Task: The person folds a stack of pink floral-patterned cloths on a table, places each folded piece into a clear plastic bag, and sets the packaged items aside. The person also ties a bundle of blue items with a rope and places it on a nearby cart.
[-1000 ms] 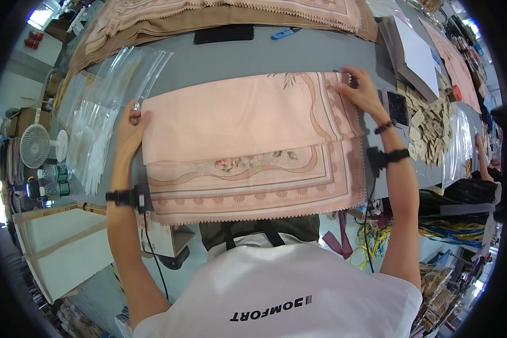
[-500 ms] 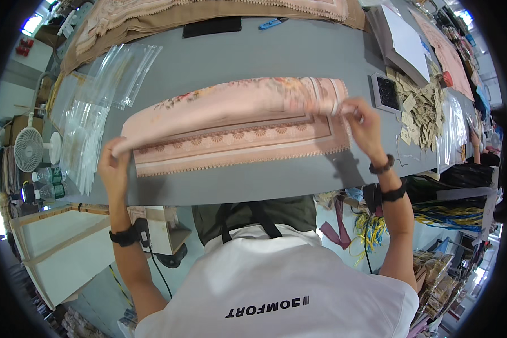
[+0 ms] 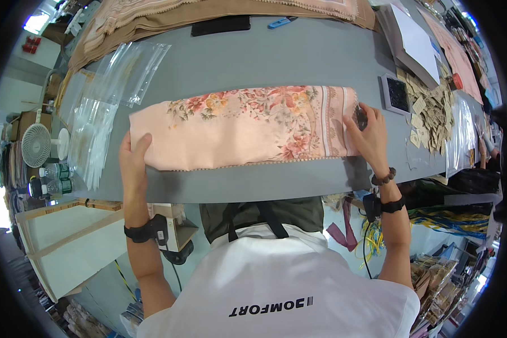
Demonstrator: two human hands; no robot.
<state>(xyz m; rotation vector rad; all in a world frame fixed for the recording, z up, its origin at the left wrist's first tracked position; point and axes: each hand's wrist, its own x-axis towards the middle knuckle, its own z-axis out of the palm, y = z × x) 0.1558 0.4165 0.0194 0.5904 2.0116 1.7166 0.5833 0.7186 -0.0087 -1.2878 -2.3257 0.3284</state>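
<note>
Centrally in frame, the folded cloth, likely light, limp and best taken endwise, has its ends pinched in the fingers of the left hand and right hand.

Left fingers partly hidden under pink cloth; tan-and-pink pile cut off (by top edge).

A white shirt with black letters, black arm bands with wires, and dark round beads on the right wrist.
</note>
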